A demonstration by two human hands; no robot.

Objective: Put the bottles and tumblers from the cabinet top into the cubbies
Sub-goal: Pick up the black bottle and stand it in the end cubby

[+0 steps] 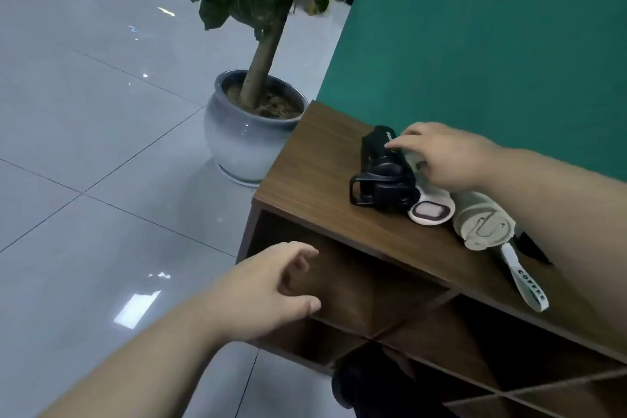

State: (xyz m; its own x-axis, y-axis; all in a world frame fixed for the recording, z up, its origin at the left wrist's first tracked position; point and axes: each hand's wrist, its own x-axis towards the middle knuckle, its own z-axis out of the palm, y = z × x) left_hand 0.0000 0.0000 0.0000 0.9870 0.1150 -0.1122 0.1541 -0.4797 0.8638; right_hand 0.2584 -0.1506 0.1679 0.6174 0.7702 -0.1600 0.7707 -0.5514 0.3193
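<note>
A black bottle (381,168) with a loop handle stands on the wooden cabinet top (315,180). Beside it stand a pale tumbler with a white and brown lid (431,210) and a cream tumbler (483,222) with a "COFFEE" strap. My right hand (444,154) reaches over them, its fingers resting on the black bottle and the pale tumbler, gripping neither. My left hand (271,288) hovers open in front of the upper left cubby (366,285), holding nothing. A dark object (369,383) sits in a lower cubby.
A large plant in a grey-blue ceramic pot (244,136) stands on the tiled floor just left of the cabinet. A green wall (492,44) runs behind the cabinet. Shiny grey floor tiles spread out to the left.
</note>
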